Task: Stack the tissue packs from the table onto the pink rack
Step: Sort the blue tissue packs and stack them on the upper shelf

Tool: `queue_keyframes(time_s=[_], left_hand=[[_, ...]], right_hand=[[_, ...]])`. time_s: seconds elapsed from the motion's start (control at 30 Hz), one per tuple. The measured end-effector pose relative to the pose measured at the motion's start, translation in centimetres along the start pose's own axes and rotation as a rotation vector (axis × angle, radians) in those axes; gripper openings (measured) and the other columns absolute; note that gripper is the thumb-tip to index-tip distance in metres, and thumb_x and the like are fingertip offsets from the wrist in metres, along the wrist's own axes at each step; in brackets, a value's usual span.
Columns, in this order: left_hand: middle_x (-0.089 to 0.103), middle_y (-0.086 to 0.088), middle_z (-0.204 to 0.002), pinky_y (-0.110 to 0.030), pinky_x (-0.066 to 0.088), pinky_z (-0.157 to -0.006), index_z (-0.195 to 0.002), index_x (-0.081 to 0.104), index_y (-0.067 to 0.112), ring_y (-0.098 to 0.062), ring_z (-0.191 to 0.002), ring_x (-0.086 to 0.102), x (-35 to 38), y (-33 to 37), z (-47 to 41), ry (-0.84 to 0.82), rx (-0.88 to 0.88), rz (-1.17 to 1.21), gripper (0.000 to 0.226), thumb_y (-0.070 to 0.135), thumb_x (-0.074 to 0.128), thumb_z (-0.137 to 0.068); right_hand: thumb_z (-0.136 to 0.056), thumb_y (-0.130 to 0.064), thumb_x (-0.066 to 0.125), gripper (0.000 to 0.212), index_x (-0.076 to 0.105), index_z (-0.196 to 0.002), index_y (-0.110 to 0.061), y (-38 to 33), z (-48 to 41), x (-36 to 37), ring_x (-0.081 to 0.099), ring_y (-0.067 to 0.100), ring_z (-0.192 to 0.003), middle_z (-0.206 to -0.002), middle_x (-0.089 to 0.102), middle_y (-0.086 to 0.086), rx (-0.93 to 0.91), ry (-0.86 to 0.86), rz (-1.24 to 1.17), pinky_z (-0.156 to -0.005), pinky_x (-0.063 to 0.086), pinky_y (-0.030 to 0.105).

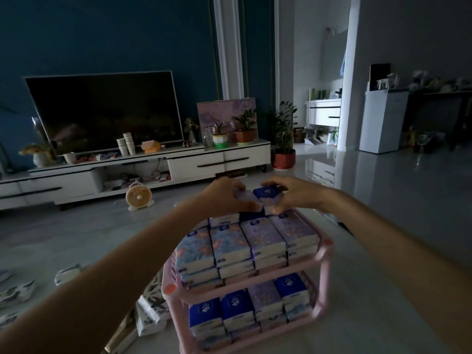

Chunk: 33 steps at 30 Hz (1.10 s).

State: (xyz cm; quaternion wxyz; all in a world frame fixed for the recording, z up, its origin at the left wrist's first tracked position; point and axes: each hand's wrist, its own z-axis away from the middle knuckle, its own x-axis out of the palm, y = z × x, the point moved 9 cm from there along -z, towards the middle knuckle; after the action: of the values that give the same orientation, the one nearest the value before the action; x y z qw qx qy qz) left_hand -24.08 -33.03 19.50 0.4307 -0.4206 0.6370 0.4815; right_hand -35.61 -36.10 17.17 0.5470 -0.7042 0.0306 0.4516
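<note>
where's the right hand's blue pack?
Head view, centre: dark blue pack in the right hand, over the pink rack's far side, beside the left hand's pale pack.

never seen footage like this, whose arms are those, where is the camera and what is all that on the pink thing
There is no machine here. One camera, worn on a person's head, looks forward and down, so the two arms reaching in are that person's own. The left hand grips a pale pack and the right hand grips a dark blue pack, both above the far side of the pink rack. Both its shelves are filled with tissue packs. The rack stands on a pale table. More loose packs lie lower down on the left. Behind is a television.
</note>
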Motion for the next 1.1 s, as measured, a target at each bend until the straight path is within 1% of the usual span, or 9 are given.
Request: queue_keyframes(time_s=[0.13,0.2,0.33,0.47,0.57,0.73,0.87,0.97,1.1], left_hand=[[0.058,-0.004,-0.114,-0.022,0.037,-0.074,-0.124,0.053,0.012,-0.017,-0.096,0.053,0.5,-0.3,0.4,0.018,0.024,-0.020,0.059,0.052,0.058,-0.081],[0.060,-0.005,-0.108,-0.024,0.039,-0.073,-0.120,0.055,0.014,-0.019,-0.092,0.054,1.1,-1.1,0.6,0.011,0.016,-0.018,0.060,0.060,0.051,-0.081],[0.059,-0.008,-0.116,-0.044,0.041,-0.097,-0.114,0.059,0.014,-0.026,-0.107,0.054,-1.8,-3.5,2.6,0.178,-0.051,0.147,0.081,0.076,0.027,-0.074],[0.057,-0.001,-0.105,-0.035,0.041,-0.090,-0.111,0.057,0.010,-0.018,-0.099,0.051,-4.2,-6.5,6.4,0.408,-0.053,0.131,0.067,0.060,0.021,-0.086],[0.053,0.003,-0.091,-0.032,0.040,-0.085,-0.109,0.055,0.006,-0.025,-0.098,0.052,-1.2,-8.0,6.9,0.265,-0.103,0.363,0.069,0.064,0.027,-0.086],[0.031,-0.007,-0.145,-0.049,0.025,-0.110,-0.134,0.040,0.021,-0.028,-0.134,0.026,1.0,-9.0,6.1,0.167,-0.190,0.263,0.099,0.085,0.038,-0.059],[0.027,-0.001,-0.149,-0.050,0.026,-0.110,-0.139,0.033,0.035,-0.025,-0.136,0.022,1.4,-9.3,5.6,0.147,-0.176,0.150,0.106,0.092,0.033,-0.049],[0.025,-0.004,-0.150,-0.050,0.020,-0.112,-0.141,0.029,0.036,-0.028,-0.137,0.018,1.6,-9.1,5.5,0.108,-0.181,0.080,0.102,0.094,0.026,-0.057],[0.016,-0.005,-0.153,-0.045,0.012,-0.115,-0.143,0.022,0.035,-0.028,-0.140,0.009,1.7,-7.9,5.8,0.064,-0.202,-0.008,0.074,0.070,0.032,-0.080]], right_hand=[[-0.083,-0.001,0.061,0.054,0.044,-0.132,-0.017,0.0,0.1,0.1,0.052,0.007,-0.093,-0.122,0.049,0.004,-0.031,-0.001,-0.037,-0.066,0.046,0.011],[-0.086,-0.006,0.057,0.050,0.044,-0.133,-0.019,-0.1,0.3,0.2,0.051,0.012,-0.101,-0.125,0.048,0.004,-0.041,0.013,-0.054,-0.074,0.043,0.015],[-0.093,-0.028,0.050,0.042,0.043,-0.135,-0.026,-0.2,0.4,-0.3,0.040,0.014,-0.124,-0.142,0.037,-0.004,-0.095,0.184,-0.084,-0.094,0.038,0.025],[-0.095,-0.040,0.043,0.046,0.040,-0.139,-0.025,-1.4,0.4,0.5,0.015,0.014,-0.142,-0.155,0.016,0.000,-0.196,0.283,0.203,-0.115,0.016,0.032],[-0.095,-0.041,0.040,0.048,0.037,-0.141,-0.026,-2.0,0.4,2.0,0.011,0.013,-0.143,-0.156,0.013,0.000,-0.219,0.233,0.306,-0.113,0.014,0.029],[-0.094,-0.049,0.035,0.055,0.027,-0.145,-0.028,-1.9,0.7,3.4,0.007,0.016,-0.143,-0.156,0.014,0.001,-0.196,0.202,0.507,-0.112,0.012,0.030],[-0.094,-0.050,0.034,0.057,0.026,-0.145,-0.027,-2.0,0.8,3.5,0.007,0.015,-0.143,-0.156,0.014,0.001,-0.172,0.170,0.526,-0.112,0.013,0.030],[-0.095,-0.048,0.033,0.056,0.026,-0.145,-0.025,-2.2,1.0,3.5,0.010,0.015,-0.143,-0.155,0.017,0.002,-0.158,0.162,0.546,-0.111,0.015,0.029],[-0.096,-0.048,0.028,0.056,0.023,-0.146,-0.021,-2.2,1.4,3.8,0.016,0.017,-0.141,-0.154,0.020,0.003,-0.155,0.169,0.667,-0.111,0.019,0.032]])
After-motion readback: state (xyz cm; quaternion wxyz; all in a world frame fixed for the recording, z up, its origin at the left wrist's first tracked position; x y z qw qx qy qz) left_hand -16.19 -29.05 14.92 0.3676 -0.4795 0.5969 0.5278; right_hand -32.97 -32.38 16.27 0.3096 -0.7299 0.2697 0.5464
